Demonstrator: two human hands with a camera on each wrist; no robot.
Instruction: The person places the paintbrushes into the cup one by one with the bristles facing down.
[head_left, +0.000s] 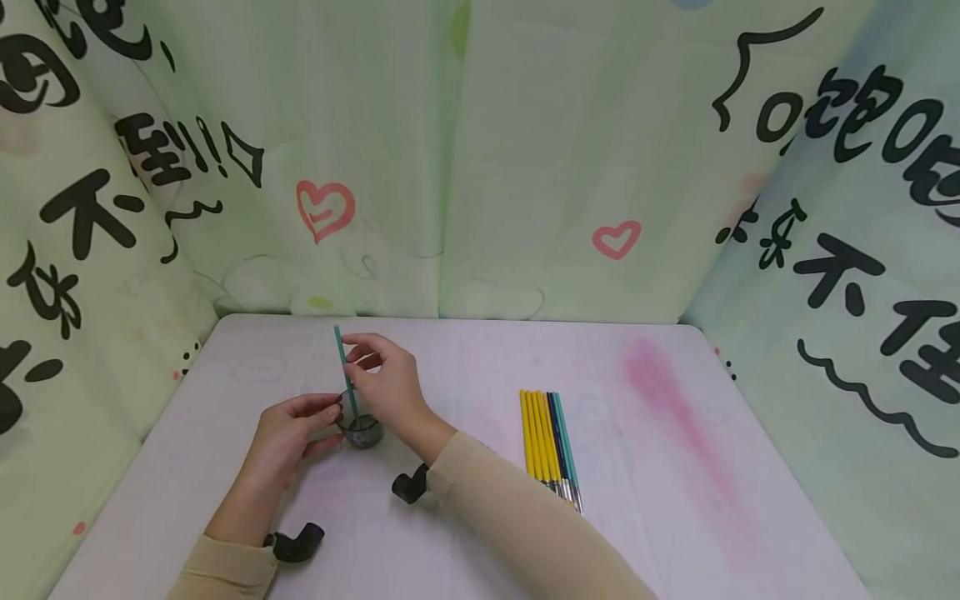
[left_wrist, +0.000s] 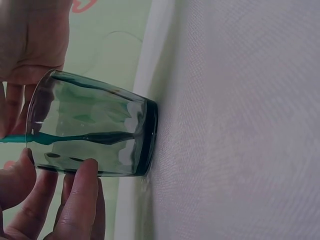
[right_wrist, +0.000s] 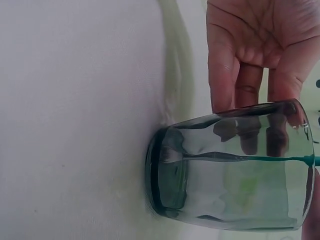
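A smoky grey-green drinking glass (head_left: pixel 362 432) stands upright on the table. My left hand (head_left: pixel 288 433) holds it from the left side, the thumb near the rim and fingers (left_wrist: pixel 82 192) against the wall. In my right hand (head_left: pixel 390 385) a teal paintbrush (head_left: pixel 340 343) is pinched by its handle. The brush points down into the glass, and its bristle end (right_wrist: pixel 172 154) shows through the wall close to the base in the right wrist view.
On the white table (head_left: pixel 465 533), right of the glass, several paintbrushes (head_left: pixel 546 435) lie side by side, with yellow, dark blue and teal handles. A pink patch (head_left: pixel 678 408) marks the table's right part. Printed curtains (head_left: pixel 510 167) hang behind and at both sides.
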